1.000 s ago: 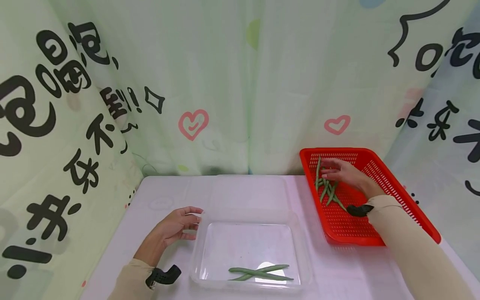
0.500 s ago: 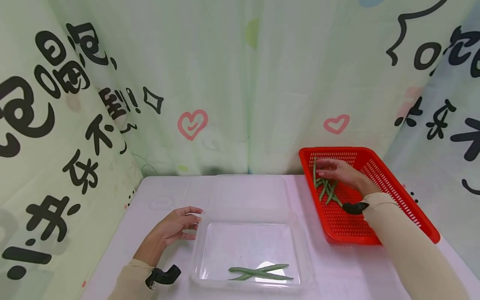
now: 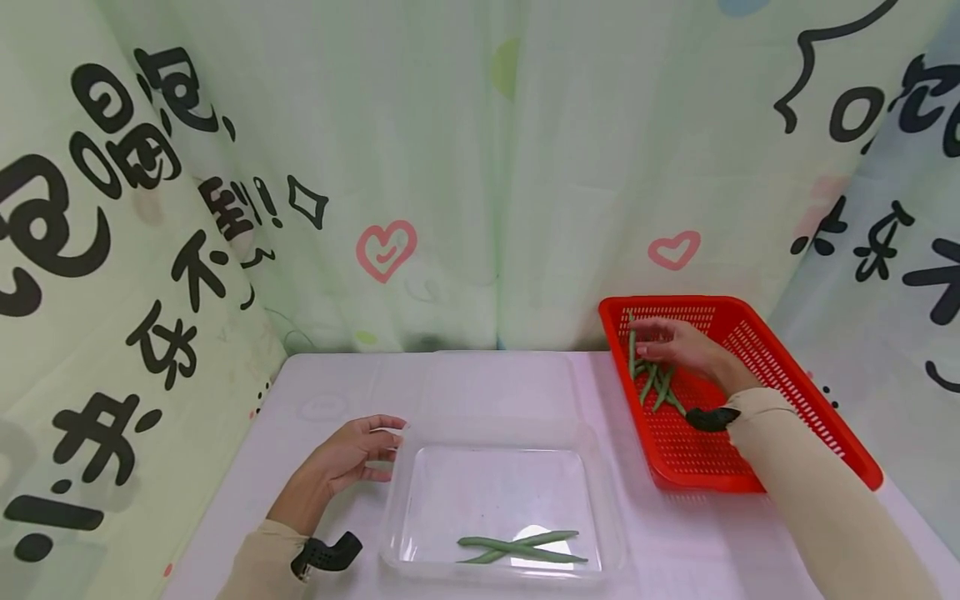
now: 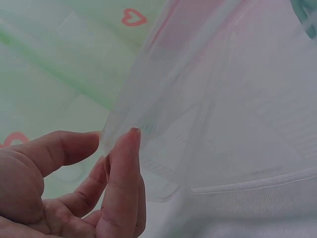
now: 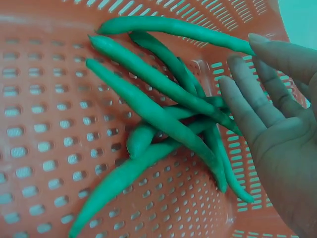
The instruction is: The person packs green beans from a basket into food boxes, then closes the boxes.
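Note:
A red perforated basket (image 3: 720,462) at the right holds several green beans (image 3: 662,385). My right hand (image 3: 686,346) reaches inside it. Thumb and finger pinch one end of a long green bean (image 5: 178,27), whose other end points away over the pile in the right wrist view. A clear plastic container (image 3: 487,483) stands before me on the table, with two green beans (image 3: 521,547) lying crossed near its front. Beside its left wall, my left hand (image 3: 356,454) rests with relaxed fingers, the fingertips touching the rim (image 4: 110,116).
The table (image 3: 450,383) has a pale cover. Curtains with black lettering and pink hearts (image 3: 386,250) hang behind and on both sides. The red basket stands right of the clear container, near the table's right edge.
My right hand has shifted slightly left in the basket, and the bean at its fingertips has moved left with it. My left hand and the clear container stay in place.

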The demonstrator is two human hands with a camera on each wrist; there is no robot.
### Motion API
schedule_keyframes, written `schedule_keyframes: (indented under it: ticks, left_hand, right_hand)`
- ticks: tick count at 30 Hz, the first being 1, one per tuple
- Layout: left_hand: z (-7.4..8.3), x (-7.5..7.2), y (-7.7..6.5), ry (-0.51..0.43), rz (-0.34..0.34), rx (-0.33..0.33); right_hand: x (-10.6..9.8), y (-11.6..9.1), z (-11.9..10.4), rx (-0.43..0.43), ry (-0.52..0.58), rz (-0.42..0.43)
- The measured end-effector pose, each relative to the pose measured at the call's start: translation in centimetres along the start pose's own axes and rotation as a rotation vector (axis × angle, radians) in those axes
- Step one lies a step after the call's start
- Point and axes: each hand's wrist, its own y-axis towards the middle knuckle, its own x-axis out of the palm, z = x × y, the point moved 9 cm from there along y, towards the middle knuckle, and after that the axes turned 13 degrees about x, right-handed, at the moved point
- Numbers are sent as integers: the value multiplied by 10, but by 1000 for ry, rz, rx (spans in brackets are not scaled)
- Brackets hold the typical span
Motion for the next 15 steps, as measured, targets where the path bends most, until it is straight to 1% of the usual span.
schedule_keyframes:
  ticks: [3,8,11,15]
  left_hand:
    - [0,1,-1,-7,-15,6]
    - [0,1,-1,-17,-24,13]
    - [0,0,0,-17,-18,12]
    - [-1,0,0,-17,-17,14]
  right_hand:
    - [-2,-1,-2,-14,-4,5]
    - [-5,-1,-3,-25,22,13]
    - [-9,-2,-2,-15,37,39]
    - [-11,-4,-3,-29,56,50]
